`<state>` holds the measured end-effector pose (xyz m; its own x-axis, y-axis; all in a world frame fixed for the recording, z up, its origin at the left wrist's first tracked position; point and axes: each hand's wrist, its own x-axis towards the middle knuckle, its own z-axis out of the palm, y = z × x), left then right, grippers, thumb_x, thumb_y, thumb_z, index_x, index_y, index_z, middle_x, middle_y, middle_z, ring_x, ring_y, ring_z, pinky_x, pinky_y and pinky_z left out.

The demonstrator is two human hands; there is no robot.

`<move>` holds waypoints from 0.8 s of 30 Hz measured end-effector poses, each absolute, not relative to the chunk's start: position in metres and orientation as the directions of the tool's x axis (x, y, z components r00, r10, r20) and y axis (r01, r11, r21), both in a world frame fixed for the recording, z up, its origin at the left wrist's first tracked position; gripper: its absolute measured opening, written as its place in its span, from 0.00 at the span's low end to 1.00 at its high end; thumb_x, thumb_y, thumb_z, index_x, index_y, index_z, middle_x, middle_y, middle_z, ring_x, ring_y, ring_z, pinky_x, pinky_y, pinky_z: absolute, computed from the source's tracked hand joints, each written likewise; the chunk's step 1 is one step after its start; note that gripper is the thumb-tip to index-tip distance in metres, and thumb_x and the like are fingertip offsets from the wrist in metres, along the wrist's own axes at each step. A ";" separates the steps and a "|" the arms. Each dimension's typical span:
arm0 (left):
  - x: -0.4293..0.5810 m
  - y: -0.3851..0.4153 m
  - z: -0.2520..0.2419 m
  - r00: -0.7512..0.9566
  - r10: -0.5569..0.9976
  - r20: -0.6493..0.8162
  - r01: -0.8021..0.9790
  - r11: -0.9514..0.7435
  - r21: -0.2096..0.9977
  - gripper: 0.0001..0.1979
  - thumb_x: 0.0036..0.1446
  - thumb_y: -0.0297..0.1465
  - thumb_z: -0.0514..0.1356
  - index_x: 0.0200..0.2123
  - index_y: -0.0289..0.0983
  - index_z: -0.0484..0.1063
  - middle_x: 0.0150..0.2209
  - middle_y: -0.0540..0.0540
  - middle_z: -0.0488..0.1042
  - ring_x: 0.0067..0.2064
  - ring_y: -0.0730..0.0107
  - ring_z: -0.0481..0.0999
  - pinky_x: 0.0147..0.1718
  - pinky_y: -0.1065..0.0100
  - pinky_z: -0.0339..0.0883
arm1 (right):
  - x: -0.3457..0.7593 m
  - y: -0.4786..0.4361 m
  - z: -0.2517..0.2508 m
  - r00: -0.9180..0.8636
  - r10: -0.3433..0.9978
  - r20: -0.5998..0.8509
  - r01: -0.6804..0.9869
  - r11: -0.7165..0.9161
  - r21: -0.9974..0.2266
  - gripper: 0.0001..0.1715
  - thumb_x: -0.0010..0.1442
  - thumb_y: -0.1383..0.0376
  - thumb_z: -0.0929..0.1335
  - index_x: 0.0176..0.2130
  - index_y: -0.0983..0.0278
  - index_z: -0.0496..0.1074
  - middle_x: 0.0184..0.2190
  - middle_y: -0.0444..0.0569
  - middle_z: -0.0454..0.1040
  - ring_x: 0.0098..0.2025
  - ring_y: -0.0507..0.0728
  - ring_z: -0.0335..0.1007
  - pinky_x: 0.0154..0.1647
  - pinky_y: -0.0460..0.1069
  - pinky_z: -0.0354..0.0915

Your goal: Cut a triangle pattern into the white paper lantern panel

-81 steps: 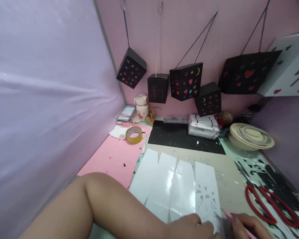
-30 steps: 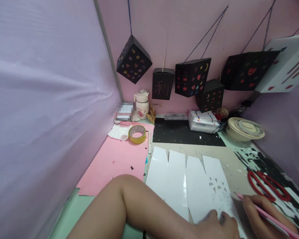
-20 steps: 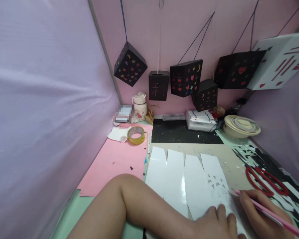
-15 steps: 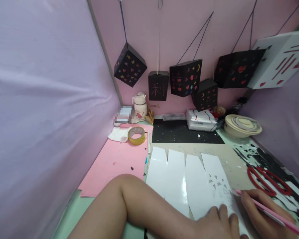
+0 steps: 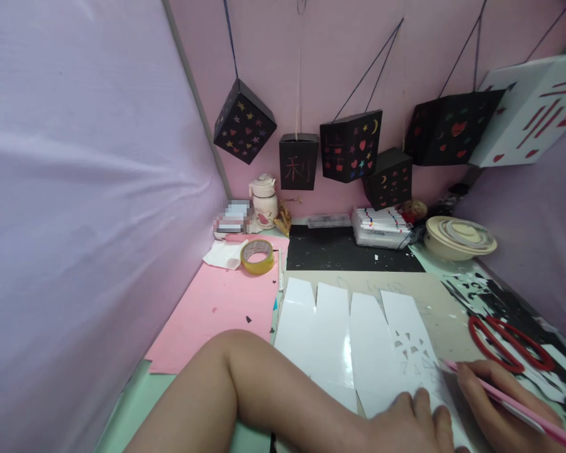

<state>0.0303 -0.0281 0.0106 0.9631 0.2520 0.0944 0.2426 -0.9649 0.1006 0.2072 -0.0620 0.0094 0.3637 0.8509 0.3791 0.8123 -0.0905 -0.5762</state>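
Note:
A white card sheet point(image 5: 330, 340) lies flat, its far edge slit into several tapered flaps. Small cut-out holes and pencilled triangles show on its right flap. My left hand point(image 5: 415, 425) rests on the near part of this sheet, fingers spread and pressing down, with nothing held. In my right hand point(image 5: 500, 402), closed in a pen grip, is a slim pink craft knife point(image 5: 523, 402). Its tip points left and sits beside the right edge of the sheet, near the pencilled triangles. Whether the tip touches the card I cannot tell.
Red-handled scissors point(image 5: 509, 343) lie at the right among black and white scraps. Yellow tape point(image 5: 257, 257) stands on pink paper point(image 5: 202, 314) at the left. Behind are a marker box point(image 5: 382, 228), a cream bowl point(image 5: 453, 248) and a white jug point(image 5: 264, 201). Decorated box lanterns point(image 5: 351, 146) hang above.
Both hands, the knife and the card hold almost the same places. The view has shifted very slightly.

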 end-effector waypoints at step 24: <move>0.013 0.005 0.049 0.984 0.117 -0.136 0.121 -0.993 0.017 0.47 0.53 0.62 0.51 0.64 0.33 0.60 0.63 0.25 0.62 0.62 0.38 0.63 0.52 0.52 0.61 | 0.195 -0.056 0.018 0.576 0.732 0.363 0.655 -0.149 -0.740 0.12 0.57 0.60 0.67 0.24 0.61 0.69 0.20 0.42 0.69 0.24 0.53 0.64 0.28 0.47 0.62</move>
<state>0.0130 0.0055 0.0493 0.9838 0.1174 -0.1358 0.1208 -0.9925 0.0172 0.1945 -0.0558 0.0180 0.5762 0.7322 0.3632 0.6555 -0.1486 -0.7404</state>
